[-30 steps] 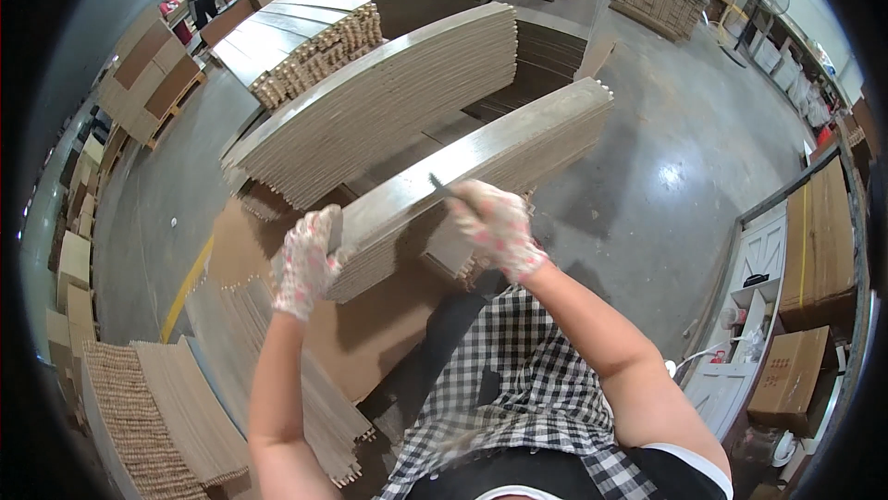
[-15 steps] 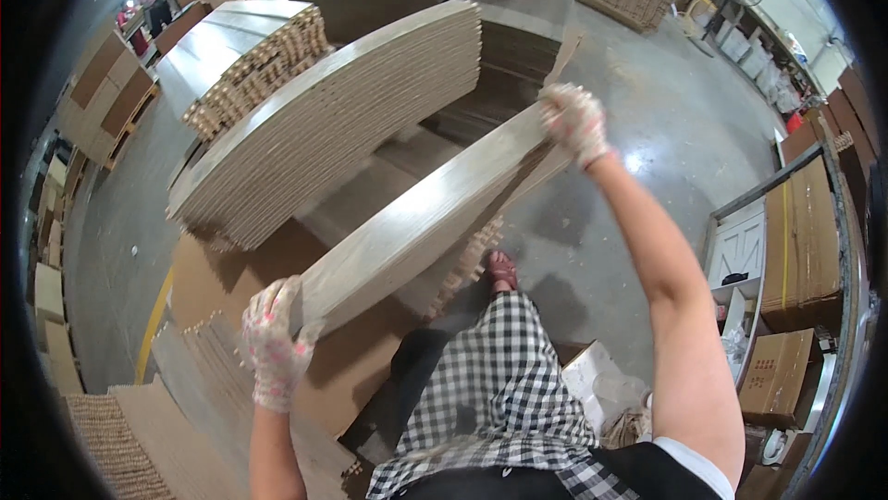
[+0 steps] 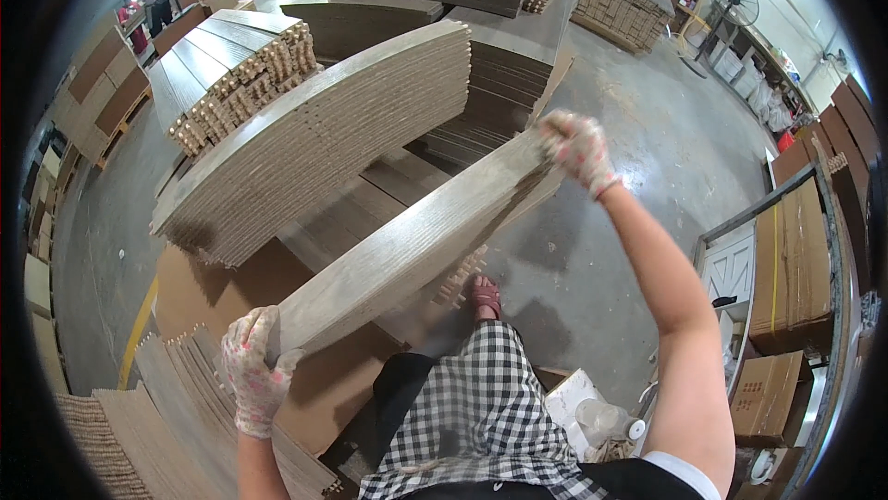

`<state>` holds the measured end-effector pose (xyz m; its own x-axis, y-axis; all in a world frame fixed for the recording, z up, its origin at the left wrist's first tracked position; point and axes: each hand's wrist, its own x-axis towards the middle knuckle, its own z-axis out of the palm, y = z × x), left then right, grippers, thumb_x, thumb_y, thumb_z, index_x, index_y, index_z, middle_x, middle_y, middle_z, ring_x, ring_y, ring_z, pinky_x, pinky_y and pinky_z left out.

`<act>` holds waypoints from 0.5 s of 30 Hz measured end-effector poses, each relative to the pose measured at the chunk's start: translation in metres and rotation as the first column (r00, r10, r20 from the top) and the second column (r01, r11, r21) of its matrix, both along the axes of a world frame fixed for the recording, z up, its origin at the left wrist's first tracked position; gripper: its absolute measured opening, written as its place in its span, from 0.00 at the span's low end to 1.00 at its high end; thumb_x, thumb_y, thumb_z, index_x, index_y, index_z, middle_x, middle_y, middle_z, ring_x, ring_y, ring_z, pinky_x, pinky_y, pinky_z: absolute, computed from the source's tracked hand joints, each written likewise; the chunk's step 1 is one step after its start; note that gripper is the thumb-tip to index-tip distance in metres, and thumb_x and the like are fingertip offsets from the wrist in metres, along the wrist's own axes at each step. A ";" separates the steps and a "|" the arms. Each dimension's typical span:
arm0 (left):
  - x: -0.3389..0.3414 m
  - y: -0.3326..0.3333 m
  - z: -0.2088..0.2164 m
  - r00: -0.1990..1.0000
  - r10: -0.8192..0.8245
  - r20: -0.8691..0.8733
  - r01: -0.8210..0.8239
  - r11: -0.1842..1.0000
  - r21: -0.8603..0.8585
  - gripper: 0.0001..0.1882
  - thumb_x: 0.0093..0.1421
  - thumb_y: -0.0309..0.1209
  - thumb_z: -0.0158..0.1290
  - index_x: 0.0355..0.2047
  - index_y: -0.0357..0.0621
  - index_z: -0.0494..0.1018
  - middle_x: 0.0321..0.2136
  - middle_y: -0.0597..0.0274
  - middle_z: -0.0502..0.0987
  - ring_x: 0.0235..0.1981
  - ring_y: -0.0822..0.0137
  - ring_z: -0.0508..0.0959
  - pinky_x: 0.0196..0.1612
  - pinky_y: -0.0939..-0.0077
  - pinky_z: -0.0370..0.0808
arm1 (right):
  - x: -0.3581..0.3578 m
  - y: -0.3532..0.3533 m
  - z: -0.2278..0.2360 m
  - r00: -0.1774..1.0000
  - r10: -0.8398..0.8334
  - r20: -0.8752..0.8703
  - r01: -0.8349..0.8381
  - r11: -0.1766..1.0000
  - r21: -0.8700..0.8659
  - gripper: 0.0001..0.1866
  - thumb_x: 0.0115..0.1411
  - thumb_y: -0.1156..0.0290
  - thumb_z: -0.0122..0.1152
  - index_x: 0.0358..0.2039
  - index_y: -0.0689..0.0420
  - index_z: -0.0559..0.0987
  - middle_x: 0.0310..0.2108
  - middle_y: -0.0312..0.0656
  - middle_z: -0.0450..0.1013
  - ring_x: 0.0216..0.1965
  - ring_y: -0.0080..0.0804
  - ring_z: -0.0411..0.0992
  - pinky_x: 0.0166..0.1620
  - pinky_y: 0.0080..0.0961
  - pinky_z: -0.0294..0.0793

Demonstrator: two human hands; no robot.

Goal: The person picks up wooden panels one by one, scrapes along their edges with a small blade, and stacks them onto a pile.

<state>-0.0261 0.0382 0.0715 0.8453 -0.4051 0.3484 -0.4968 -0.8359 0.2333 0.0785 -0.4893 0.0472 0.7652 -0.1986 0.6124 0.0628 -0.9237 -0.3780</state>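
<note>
The long grey-brown wooden plank spans diagonally between the left hand and the right hand, blocking passage across the middle. Just left of it, the tall fanned stack of grey planks leaves only a narrow gap. Below the left hand, the low stack of tan boards closes off the lower-left. To the right of the plank, the grey concrete floor offers open room as far as the brown cardboard boxes.
</note>
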 end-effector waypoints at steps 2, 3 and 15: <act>-0.002 0.003 0.002 1.000 0.013 -0.010 -0.013 1.000 0.001 0.30 0.45 0.44 0.59 0.47 0.41 0.71 0.45 0.53 0.73 0.46 0.52 0.71 0.51 0.60 0.66 | -0.005 0.032 -0.007 0.976 0.201 0.080 -0.184 0.967 -0.177 0.07 0.53 0.65 0.55 0.23 0.53 0.76 0.26 0.49 0.74 0.30 0.47 0.74 0.31 0.36 0.74; -0.002 0.004 0.004 1.000 0.009 -0.015 -0.009 1.000 -0.003 0.30 0.45 0.44 0.59 0.47 0.41 0.71 0.45 0.53 0.73 0.46 0.52 0.71 0.51 0.60 0.66 | -0.002 0.010 -0.003 1.000 0.014 0.003 -0.013 0.977 -0.213 0.07 0.53 0.65 0.54 0.24 0.52 0.76 0.26 0.48 0.74 0.30 0.49 0.74 0.31 0.39 0.74; 0.007 0.003 -0.001 0.999 0.026 0.031 -0.025 0.999 -0.037 0.28 0.42 0.38 0.62 0.46 0.44 0.71 0.45 0.57 0.73 0.47 0.54 0.71 0.50 0.60 0.67 | -0.039 0.207 -0.026 0.925 0.354 -0.140 -0.335 0.932 0.141 0.05 0.54 0.72 0.58 0.22 0.53 0.74 0.15 0.28 0.63 0.17 0.17 0.64 0.19 0.20 0.64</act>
<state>-0.0195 0.0417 0.0702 0.8436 -0.3703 0.3890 -0.4833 -0.8393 0.2492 0.0397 -0.2820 0.0216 0.8848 0.0344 0.4647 0.2990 -0.8068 -0.5095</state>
